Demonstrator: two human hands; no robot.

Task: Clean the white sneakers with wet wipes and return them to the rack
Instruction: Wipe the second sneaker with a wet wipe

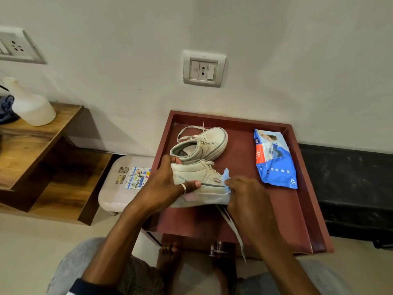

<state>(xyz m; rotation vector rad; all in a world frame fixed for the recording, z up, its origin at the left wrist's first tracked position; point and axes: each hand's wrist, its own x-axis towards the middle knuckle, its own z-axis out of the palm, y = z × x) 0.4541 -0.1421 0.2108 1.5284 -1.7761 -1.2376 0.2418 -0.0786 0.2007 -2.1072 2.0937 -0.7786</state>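
The scuffed white lace-up sneaker (197, 177) is held just above the table, on its side with the sole toward the person. The left hand (168, 182) grips its heel, fingers curled into the opening and the ringed thumb lying along the side. The right hand (248, 199) pinches a crumpled light-blue wet wipe (226, 175) against the toe end. A loose flat lace (234, 231) hangs below the right hand.

Just beyond the left hand the second white sneaker (204, 143) lies on the maroon tray-topped table (238, 150) – a raised rim runs round it. Beyond the right hand, to its right, lies a blue plastic wipes pack (274, 160).

Left of the left hand, lower down, stands a pale plastic stool with stickers (119, 188), then a brown wooden shelf unit (32, 141) bearing a white spray bottle (32, 105). On the off-white wall (297, 60) above the hands sits a white switch-and-socket plate (203, 69).
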